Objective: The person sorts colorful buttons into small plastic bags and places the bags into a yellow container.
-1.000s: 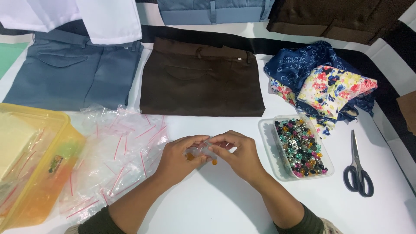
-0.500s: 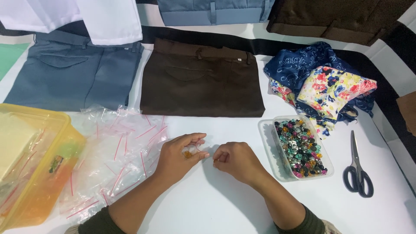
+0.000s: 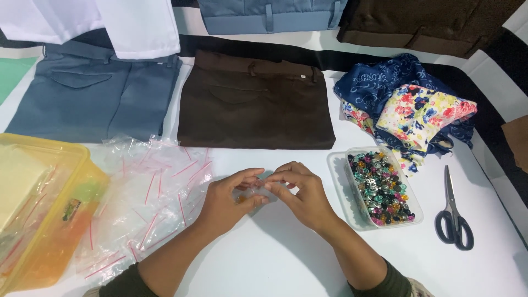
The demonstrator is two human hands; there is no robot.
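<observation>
My left hand and my right hand meet at the middle of the white table. Between their fingertips they pinch a small clear plastic bag with a little orange thing inside. Most of the bag is hidden by my fingers. A heap of clear zip bags with red strips lies just left of my left hand. A clear tray of colourful buttons sits just right of my right hand.
A yellow plastic box stands at the left edge. Black-handled scissors lie at the right. Folded blue trousers and brown trousers lie behind. Floral and navy fabric is heaped at the back right.
My hands drew slightly apart half a second ago and have come back together on the small bag. Nothing else has moved.
</observation>
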